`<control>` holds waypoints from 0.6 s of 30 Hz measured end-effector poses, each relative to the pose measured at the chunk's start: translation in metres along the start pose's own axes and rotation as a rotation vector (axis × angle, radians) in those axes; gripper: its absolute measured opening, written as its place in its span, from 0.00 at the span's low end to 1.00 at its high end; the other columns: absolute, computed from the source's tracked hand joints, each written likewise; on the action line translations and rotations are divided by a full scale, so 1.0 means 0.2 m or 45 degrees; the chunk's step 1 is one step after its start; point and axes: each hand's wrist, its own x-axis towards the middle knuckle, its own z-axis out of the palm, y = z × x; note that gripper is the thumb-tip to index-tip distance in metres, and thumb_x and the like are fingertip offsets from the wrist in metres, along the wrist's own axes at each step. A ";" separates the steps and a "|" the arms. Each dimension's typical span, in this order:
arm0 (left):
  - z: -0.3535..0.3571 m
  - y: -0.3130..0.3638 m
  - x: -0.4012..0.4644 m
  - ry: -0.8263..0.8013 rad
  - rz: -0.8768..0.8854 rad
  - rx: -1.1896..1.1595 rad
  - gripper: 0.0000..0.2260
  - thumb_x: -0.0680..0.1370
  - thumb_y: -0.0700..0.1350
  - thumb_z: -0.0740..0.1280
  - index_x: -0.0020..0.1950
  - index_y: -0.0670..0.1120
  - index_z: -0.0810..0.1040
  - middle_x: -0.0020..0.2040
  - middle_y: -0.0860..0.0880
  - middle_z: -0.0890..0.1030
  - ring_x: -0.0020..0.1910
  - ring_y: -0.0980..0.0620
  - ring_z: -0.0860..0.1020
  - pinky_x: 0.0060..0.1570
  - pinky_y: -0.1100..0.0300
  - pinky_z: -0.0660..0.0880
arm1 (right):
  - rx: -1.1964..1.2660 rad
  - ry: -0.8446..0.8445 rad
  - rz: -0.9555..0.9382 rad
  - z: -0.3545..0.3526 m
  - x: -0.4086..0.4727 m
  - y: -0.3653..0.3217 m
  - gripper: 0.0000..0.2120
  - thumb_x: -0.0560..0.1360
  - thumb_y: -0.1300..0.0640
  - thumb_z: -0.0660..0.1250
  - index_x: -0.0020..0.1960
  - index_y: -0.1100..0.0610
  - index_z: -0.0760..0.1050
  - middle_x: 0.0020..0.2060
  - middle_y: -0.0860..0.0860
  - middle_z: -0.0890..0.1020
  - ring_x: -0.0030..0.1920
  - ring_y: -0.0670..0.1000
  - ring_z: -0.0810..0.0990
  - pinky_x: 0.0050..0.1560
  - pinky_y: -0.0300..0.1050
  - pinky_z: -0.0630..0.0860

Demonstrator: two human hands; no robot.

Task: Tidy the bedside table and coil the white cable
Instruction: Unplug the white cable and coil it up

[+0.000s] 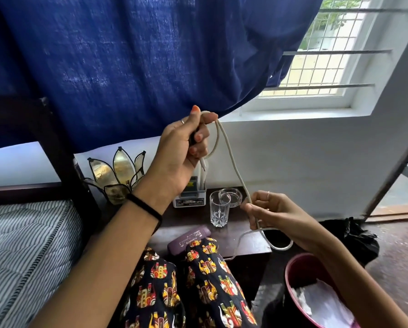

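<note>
My left hand (186,144) is raised above the dark bedside table (250,242) and grips one end of the white cable (233,162), whose plug hangs below my fingers. The cable runs over my left thumb and slants down to my right hand (267,209), which pinches it just above the table's right side. Below my right hand the cable loops over the table's edge.
On the table stand a cut glass tumbler (219,210), a glass ashtray (233,196), a white holder (191,197), a purple case (188,239) and a petal-shaped lamp (117,176). A maroon bin (316,292) stands at lower right, a striped mattress (25,252) lies left, and a blue curtain (127,55) hangs above.
</note>
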 end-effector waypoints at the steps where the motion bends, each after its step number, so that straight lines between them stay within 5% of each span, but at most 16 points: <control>1: 0.00 0.00 0.00 -0.001 -0.003 0.006 0.16 0.82 0.49 0.56 0.44 0.44 0.80 0.24 0.56 0.66 0.22 0.60 0.60 0.25 0.67 0.58 | -0.028 0.001 0.020 -0.02 -0.01 0.02 0.14 0.71 0.48 0.71 0.48 0.59 0.78 0.33 0.53 0.79 0.36 0.49 0.77 0.46 0.50 0.74; 8: 0.03 -0.04 -0.01 -0.033 -0.032 0.038 0.16 0.82 0.49 0.56 0.44 0.44 0.80 0.25 0.56 0.67 0.22 0.60 0.61 0.25 0.67 0.59 | -0.237 -0.033 0.138 -0.11 -0.11 0.04 0.18 0.69 0.50 0.69 0.52 0.62 0.78 0.37 0.56 0.81 0.41 0.52 0.81 0.55 0.58 0.76; 18: 0.11 -0.04 -0.03 -0.074 -0.053 0.083 0.15 0.82 0.48 0.56 0.45 0.43 0.79 0.25 0.55 0.66 0.22 0.60 0.60 0.26 0.66 0.57 | -0.347 0.123 0.353 -0.29 -0.13 0.03 0.34 0.70 0.31 0.49 0.52 0.57 0.79 0.37 0.55 0.84 0.39 0.48 0.83 0.46 0.46 0.74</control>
